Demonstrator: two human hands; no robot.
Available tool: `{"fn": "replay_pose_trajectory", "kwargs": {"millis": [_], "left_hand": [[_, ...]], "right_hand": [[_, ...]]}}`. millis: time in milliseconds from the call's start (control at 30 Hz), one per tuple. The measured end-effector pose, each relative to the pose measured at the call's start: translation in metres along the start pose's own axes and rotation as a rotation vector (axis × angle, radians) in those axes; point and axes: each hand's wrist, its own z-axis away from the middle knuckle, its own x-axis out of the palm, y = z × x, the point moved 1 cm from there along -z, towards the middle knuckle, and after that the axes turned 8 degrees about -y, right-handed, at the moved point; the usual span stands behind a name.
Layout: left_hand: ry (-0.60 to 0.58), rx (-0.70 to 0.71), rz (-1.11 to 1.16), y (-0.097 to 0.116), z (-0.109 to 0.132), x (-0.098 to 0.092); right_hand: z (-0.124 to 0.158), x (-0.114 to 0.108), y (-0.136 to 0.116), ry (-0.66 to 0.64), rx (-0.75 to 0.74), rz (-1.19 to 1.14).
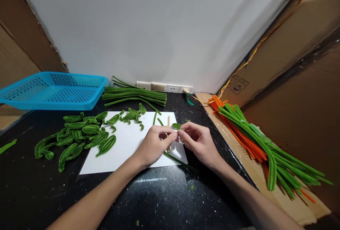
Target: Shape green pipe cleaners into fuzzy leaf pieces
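Observation:
My left hand (157, 143) and my right hand (198, 141) meet fingertip to fingertip over the right part of a white sheet (127, 141). Both are closed in a pinch on something small that the fingers mostly hide. Behind the left fingers a thin wooden stick (169, 121) lies on the sheet. A green fuzzy oval piece (176, 126) shows just beyond the fingertips. Loose green stems lie around the hands, one running out below them (177, 159). Many green fuzzy leaf shapes (90, 129) are heaped on the left of the sheet and the dark tabletop.
A blue perforated basket (53, 105) stands at the back left. Beside it lies a bundle of dark green stems (135, 95) before wall sockets (172, 88). Orange stems (245, 145) and lighter green stems (281, 162) rest on cardboard at the right. A yellow cable (255, 51) runs up the corner.

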Motion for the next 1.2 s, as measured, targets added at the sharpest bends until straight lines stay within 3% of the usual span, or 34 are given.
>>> {"fn": "replay_pose_trajectory", "kwargs": {"millis": [167, 333, 467, 567, 667, 767, 1000, 1200], "left_hand": [[0.046, 0.073, -0.109, 0.004, 0.000, 0.000], [0.079, 0.062, -0.130, 0.006, 0.001, -0.001], [0.115, 0.030, -0.079, 0.006, 0.000, -0.003], [0.114, -0.003, 0.028, 0.005, 0.000, -0.004], [0.084, -0.061, 0.102, 0.004, -0.001, -0.005], [0.056, -0.081, 0.140, 0.005, 0.000, -0.004], [-0.006, -0.092, 0.253, 0.004, 0.001, 0.001], [0.017, -0.095, 0.241, 0.003, -0.001, -0.002]], "right_hand": [[-0.001, 0.003, 0.006, -0.015, 0.052, -0.135], [0.001, 0.006, 0.002, 0.069, -0.024, 0.023], [0.002, 0.005, 0.001, 0.050, -0.030, 0.091], [0.003, 0.001, 0.000, 0.033, -0.083, 0.305], [0.004, -0.001, -0.003, 0.006, -0.230, 0.588], [0.005, -0.002, -0.004, -0.011, -0.325, 0.704], [0.004, -0.003, -0.003, -0.019, -0.357, 0.731], [0.006, -0.005, -0.004, 0.040, -0.255, 0.632]]}}
